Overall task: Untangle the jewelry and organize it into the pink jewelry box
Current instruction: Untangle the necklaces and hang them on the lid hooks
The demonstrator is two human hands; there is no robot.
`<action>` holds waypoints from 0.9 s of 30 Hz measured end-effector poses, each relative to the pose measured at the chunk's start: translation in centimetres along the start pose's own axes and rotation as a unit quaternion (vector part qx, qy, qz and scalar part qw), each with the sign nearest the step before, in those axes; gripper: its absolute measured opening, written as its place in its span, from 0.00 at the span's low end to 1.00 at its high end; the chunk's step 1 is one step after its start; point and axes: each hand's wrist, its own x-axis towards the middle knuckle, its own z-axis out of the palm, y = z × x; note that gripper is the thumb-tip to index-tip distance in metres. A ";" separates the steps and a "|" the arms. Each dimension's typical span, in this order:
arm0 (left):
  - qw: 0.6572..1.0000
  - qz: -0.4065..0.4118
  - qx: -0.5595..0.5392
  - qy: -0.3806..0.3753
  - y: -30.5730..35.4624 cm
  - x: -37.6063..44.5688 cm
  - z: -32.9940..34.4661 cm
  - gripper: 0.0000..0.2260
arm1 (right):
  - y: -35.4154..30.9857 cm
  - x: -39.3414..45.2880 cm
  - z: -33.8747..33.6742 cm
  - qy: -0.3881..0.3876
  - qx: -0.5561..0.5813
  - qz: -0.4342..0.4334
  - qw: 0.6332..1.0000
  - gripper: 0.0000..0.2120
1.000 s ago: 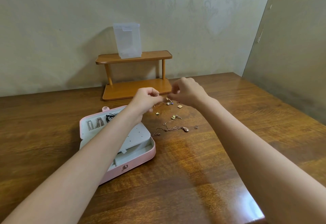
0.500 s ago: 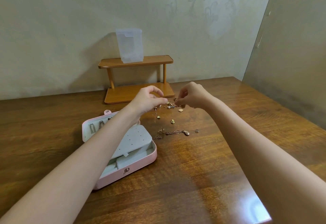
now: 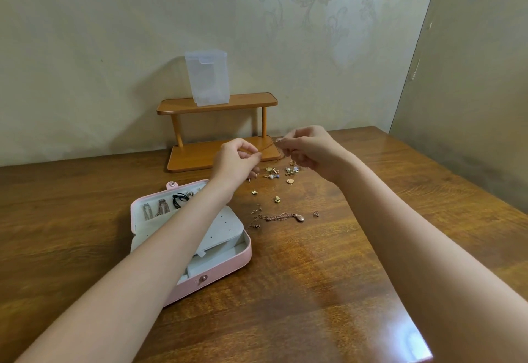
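A thin rose-gold chain (image 3: 268, 146) stretches in the air between my two hands. My left hand (image 3: 237, 159) pinches one end and my right hand (image 3: 307, 149) pinches the other, both raised above the table. Below them lies a loose pile of small gold jewelry pieces (image 3: 281, 172). A second chain with a drop pendant (image 3: 281, 216) lies nearer to me. The pink jewelry box (image 3: 228, 265) stands open at the left under my left forearm, with chains and a black piece in its lid.
A two-tier wooden stand (image 3: 217, 102) stands at the back against the wall, with a clear plastic container (image 3: 207, 76) on its top shelf. A single small ring-like piece (image 3: 315, 214) lies right of the pendant. The wooden table (image 3: 285, 305) ends close to me.
Both hands have risen from the pile and drawn slightly apart, pulling the thin chain taut between them. The view has tilted a little downward.
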 end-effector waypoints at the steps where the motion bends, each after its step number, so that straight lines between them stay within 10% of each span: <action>1: 0.998 -0.033 -0.053 -0.004 0.0 -0.1 -0.1 0.05 | 0.0 -0.2 -0.1 -0.006 -0.030 0.004 1.000 0.06; 13: 0.976 -0.080 -0.194 0.058 1.3 -0.9 0.2 0.07 | 0.1 -0.4 1.0 -0.026 -0.346 -0.066 0.935 0.05; 21: 0.977 -0.132 -0.151 -0.069 1.9 -1.3 0.1 0.21 | 0.1 -0.6 0.9 -0.075 -0.267 -0.021 0.961 0.06; 27: 0.967 -0.166 -0.192 -0.006 1.1 -0.9 0.3 0.17 | -0.3 -1.3 0.8 -0.126 -0.233 0.006 0.964 0.04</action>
